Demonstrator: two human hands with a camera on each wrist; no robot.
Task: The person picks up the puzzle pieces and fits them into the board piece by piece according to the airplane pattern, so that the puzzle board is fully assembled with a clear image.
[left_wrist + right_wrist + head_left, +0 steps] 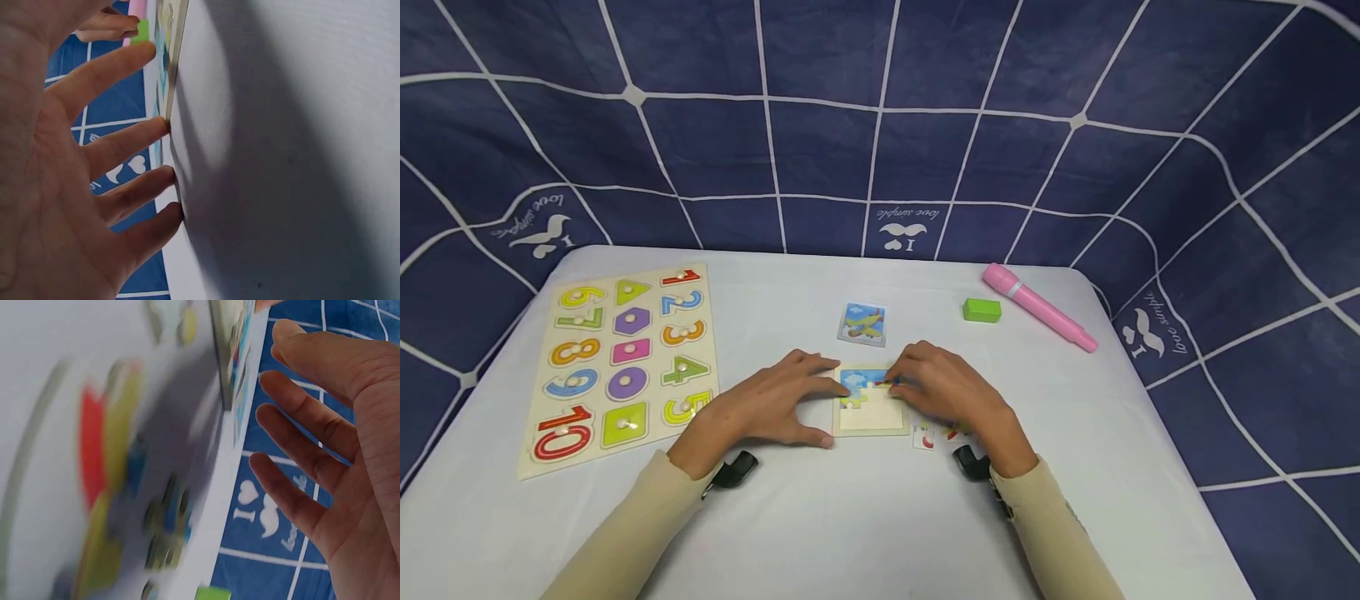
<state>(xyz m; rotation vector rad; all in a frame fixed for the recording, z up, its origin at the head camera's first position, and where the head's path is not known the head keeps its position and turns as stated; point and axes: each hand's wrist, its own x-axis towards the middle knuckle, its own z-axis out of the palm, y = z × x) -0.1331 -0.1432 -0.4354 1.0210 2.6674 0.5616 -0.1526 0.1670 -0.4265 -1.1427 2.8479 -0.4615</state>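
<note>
A small jigsaw puzzle in a light wooden tray (871, 432) lies in mid-table in the head view. Blue sky pieces (853, 379) fill part of its top and left; bare wood shows below. My left hand (775, 400) rests at the tray's left side, fingers spread, with fingertips (164, 125) touching its edge in the left wrist view. Over the tray's upper right corner, my right hand (943, 383) pinches a puzzle piece (891, 382) with red and blue on it, mostly covered by the fingers. In the right wrist view, thumb and forefinger tips sit close together; the piece is hidden there.
Loose puzzle pieces (923, 437) lie right of the tray, partly under my right hand. A picture card with a plane (863, 324) lies behind it. A number board (625, 371) lies left; a green block (982, 310) and a pink marker-shaped stick (1041, 308) lie back right.
</note>
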